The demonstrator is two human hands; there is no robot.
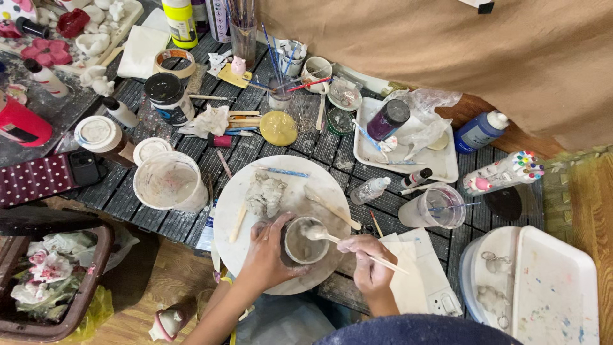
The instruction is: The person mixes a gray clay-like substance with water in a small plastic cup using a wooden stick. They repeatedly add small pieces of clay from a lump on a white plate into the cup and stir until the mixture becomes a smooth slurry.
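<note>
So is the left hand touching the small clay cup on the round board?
Touching: the head view shows the left hand wrapped against the clay cup's side.

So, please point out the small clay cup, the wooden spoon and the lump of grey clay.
clay cup [304, 241], head view, inner wall.
wooden spoon [345, 242], head view, handle near bowl.
lump of grey clay [265, 195], head view, its middle.

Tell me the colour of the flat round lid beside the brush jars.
The lid is pale yellow, seen in the head view.
</note>
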